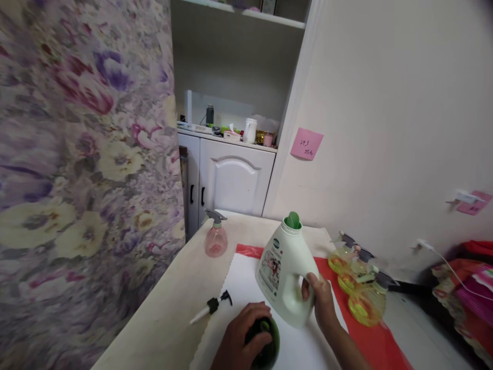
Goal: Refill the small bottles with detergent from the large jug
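Observation:
My right hand (324,302) is wrapped round the handle of a large pale green detergent jug (288,272). The jug tilts slightly over a white sheet; its cap is off and a green pouring spout (293,220) shows at the mouth. Below it, my left hand (243,331) grips a dark green bottle (270,353), seen from above and partly covered by my fingers. To the left of that hand lies a black pump top (212,305) with a pale tube. Farther back on the left stands a pink spray bottle (216,241) with a grey trigger.
Several clear spray bottles (367,303) with yellow liquid stand along the right side on a red mat (389,341). The white sheet (210,343) lies over the mat. A floral curtain (92,169) hangs at the left; a white cabinet (234,177) stands behind the table.

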The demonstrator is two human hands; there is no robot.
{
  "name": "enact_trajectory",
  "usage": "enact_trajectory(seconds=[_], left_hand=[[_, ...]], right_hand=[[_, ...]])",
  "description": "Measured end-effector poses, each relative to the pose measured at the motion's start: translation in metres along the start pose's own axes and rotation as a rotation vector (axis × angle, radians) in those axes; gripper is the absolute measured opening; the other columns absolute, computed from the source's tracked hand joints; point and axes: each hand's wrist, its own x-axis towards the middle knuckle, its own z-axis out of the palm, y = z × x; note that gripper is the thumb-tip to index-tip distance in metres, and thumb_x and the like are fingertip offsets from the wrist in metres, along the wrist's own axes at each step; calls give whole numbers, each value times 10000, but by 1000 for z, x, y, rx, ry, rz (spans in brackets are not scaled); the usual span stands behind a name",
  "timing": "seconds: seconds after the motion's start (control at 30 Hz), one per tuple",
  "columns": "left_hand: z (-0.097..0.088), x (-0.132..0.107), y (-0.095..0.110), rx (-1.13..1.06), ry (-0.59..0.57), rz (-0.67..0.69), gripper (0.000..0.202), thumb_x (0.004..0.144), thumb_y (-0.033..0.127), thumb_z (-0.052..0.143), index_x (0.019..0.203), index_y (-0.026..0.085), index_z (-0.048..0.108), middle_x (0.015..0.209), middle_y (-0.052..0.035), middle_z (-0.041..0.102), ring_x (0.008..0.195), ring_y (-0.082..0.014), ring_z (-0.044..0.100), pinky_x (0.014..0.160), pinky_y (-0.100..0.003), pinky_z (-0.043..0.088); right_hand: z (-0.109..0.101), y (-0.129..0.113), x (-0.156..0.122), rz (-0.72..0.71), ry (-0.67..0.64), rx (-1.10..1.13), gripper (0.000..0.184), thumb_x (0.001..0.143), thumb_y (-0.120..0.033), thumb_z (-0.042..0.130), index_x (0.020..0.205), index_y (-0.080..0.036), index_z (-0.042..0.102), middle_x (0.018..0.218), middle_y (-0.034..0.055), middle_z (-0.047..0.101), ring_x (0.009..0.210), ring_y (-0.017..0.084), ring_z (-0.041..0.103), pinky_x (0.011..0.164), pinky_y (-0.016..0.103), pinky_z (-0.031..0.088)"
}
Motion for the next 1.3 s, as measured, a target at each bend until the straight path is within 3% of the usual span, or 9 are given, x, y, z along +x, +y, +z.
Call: enact_trajectory(seconds=[0.1, 0.2, 0.3, 0.37, 0.53, 0.67, 0.8, 1.0, 1.3], left_hand=[[-1, 0, 0, 24, -7, 0, 279, 759, 171, 636, 1015, 257, 706, 1151, -65, 703, 1134, -251, 611, 1009, -366, 443], [-1, -1, 0, 59, -9, -26, 327, 759, 187, 636, 1072, 261, 697, 1205, -72, 688, 1169, -260, 596, 1047, -395, 426], [0, -6, 0, 108, -10, -58, 434, 739, 204, 654, 1169, 257, 661, 1300, -85, 646, 1237, -277, 554, 1100, -429, 385], [1, -12, -2, 149, -11, -59, 497, 736, 218, 655, 1231, 252, 626, 1354, -90, 610, 1274, -280, 526, 1120, -437, 367], [-14, -20, -8, 324, 74, -40, 421, 864, 342, 528, 1270, 252, 592, 1359, -87, 611, 1271, -249, 539, 1111, -426, 394], [-52, -19, -9, 590, 235, -26, 329, 913, 351, 437, 1128, 219, 648, 1178, -101, 702, 1132, -250, 623, 1011, -416, 482], [-79, -19, -15, 991, 157, -197, 298, 915, 212, 420, 1114, 182, 639, 1144, -102, 688, 1032, -248, 628, 918, -370, 486], [-76, -17, -31, 1134, 129, -343, 329, 868, 66, 439, 1123, 134, 635, 1074, -142, 681, 1002, -291, 617, 811, -357, 447], [-78, -10, -39, 1105, 157, -289, 418, 864, -3, 357, 1110, 175, 644, 1011, -111, 673, 934, -251, 581, 815, -333, 397]], right_hand=[[-9, -7, -5, -6, -17, -40, 472, 850, -582, 486, 570, -208, 550, 571, -22, 544, 581, 150, 482, 583, 275, 358], [-25, -4, -23, -3, 30, -49, 344, 820, -556, 569, 902, -225, 616, 892, 19, 652, 857, 211, 589, 752, 308, 451], [-40, 17, -54, 77, 206, -42, 459, 783, -567, 609, 1094, -235, 540, 1170, 82, 624, 1099, 268, 580, 934, 388, 459], [-42, 37, -80, 130, 190, 10, 514, 737, -567, 657, 1100, -223, 540, 1200, 114, 633, 1125, 293, 593, 974, 422, 466], [-3, 72, -127, 118, 69, 70, 483, 672, -475, 724, 1065, -218, 609, 1131, 128, 711, 1092, 325, 640, 946, 447, 508], [34, 70, -131, 65, -161, 111, 790, 563, -335, 804, 1283, -202, 509, 1370, 137, 579, 1293, 322, 508, 1097, 445, 403], [58, 62, -125, 55, -143, 153, 940, 523, -285, 805, 1368, -177, 409, 1438, 141, 508, 1358, 317, 429, 1169, 451, 289], [76, 57, -125, 50, -165, 153, 995, 514, -333, 803, 1386, -171, 353, 1445, 151, 494, 1360, 335, 420, 1170, 484, 275], [70, 34, -123, 110, -180, 48, 885, 507, -99, 710, 1333, -205, 413, 1380, 112, 568, 1310, 309, 485, 1142, 460, 327]])
